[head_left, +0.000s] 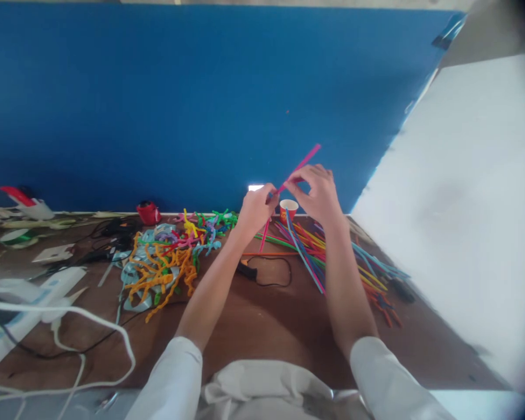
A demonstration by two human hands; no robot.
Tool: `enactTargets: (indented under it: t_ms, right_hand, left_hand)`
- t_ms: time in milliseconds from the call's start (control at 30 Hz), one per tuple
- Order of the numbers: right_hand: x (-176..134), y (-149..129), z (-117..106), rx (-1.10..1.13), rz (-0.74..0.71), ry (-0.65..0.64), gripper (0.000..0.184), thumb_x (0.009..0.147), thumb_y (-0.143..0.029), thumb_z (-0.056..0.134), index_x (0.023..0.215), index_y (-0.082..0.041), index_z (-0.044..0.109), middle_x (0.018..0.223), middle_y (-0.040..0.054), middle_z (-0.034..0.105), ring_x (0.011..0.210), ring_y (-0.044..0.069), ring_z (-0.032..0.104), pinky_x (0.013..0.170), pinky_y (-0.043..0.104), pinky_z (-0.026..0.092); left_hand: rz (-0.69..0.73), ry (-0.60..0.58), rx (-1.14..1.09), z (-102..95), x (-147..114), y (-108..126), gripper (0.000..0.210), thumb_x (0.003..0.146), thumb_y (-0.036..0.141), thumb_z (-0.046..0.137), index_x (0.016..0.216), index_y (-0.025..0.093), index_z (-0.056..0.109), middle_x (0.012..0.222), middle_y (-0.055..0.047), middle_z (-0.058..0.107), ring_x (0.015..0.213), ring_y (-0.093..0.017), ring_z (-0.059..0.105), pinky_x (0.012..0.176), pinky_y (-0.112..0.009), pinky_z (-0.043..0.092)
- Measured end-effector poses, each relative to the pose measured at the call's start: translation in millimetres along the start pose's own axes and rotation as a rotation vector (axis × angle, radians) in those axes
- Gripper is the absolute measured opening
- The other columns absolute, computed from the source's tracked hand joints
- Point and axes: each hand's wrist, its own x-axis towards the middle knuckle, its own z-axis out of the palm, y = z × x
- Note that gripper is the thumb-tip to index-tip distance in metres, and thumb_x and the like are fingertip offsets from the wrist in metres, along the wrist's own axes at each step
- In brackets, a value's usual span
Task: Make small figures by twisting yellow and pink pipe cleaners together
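A pink pipe cleaner [308,156] runs slantwise through both my hands, held up above the table. My left hand [258,207] pinches it lower down, and its lower end hangs below that hand. Higher up, my right hand [315,189] grips it between thumb and fingers, with the upper end sticking out past them. Behind and below the hands stands a red and white paper cup [289,205]. Loose straight pipe cleaners [306,256] in several colours lie under my right forearm.
Left of my arm is a heap of twisted pipe-cleaner pieces [161,271], many orange. A black cable tool [247,269] lies on the brown table [262,326]. White power strips [39,309] and cords fill the left. A blue panel [179,105] rises behind; a white board [472,192] stands right.
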Motion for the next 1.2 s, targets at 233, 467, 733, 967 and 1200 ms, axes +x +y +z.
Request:
enactTargets:
  t_ms: [233,467,733,967,1200]
  right_hand:
    - [0.7,-4.9,7.2,-0.052,-0.048,-0.004,0.027,0.1,-0.042,0.048,0.089,-0.024,0.066,0.094,0.0043,0.074,0.096,0.026,0.062,0.099,0.045,0.031]
    - [0.7,-22.2,19.6,0.121,0.005,-0.127,0.022,0.098,-0.039,0.051,0.098,-0.022,0.066,0.09,0.0058,0.073,0.082,0.022,0.066,0.077,0.033,0.04]
    - [-0.6,-27.5,24.5,0.126,0.048,-0.069,0.023,0.099,-0.029,0.044,0.097,-0.023,0.066,0.091,0.0062,0.072,0.078,0.02,0.062,0.071,0.029,0.04]
    - [-2.4,-24.0,23.8,0.088,0.019,-0.139,0.029,0.102,-0.033,0.038,0.094,-0.023,0.064,0.089,0.0054,0.07,0.077,0.019,0.06,0.071,0.029,0.039]
    - [-2.7,-21.6,24.1,0.136,-0.006,-0.236,0.023,0.1,-0.027,0.042,0.095,-0.023,0.064,0.088,0.0041,0.071,0.078,0.019,0.061,0.073,0.029,0.04]
  left_hand:
    - [-0.107,0.214,-0.213,-5.2,1.9,-1.7,0.008,0.093,0.027,0.052,0.097,0.021,0.056,0.055,0.005,0.062,0.045,-0.01,0.057,0.05,-0.021,0.041]
    - [-0.064,0.236,-0.234,-10.5,1.1,-0.8,0.01,0.093,0.025,0.053,0.101,0.021,0.058,0.06,0.005,0.064,0.051,-0.01,0.061,0.056,-0.021,0.046]
    - [0.003,-0.01,-0.19,-21.3,2.3,7.8,0.018,0.098,0.019,0.045,0.105,0.017,0.061,0.095,-0.007,0.075,0.079,-0.015,0.072,0.071,-0.022,0.051]
    - [-0.02,-0.218,-0.107,-30.8,-2.3,9.0,0.023,0.09,0.005,0.043,0.096,0.016,0.061,0.092,-0.009,0.074,0.081,-0.018,0.07,0.072,-0.024,0.05]
    - [0.02,-0.342,-0.186,-42.4,2.6,-7.3,0.019,0.093,0.022,0.048,0.088,0.017,0.066,0.082,-0.004,0.073,0.067,-0.013,0.065,0.066,-0.023,0.046]
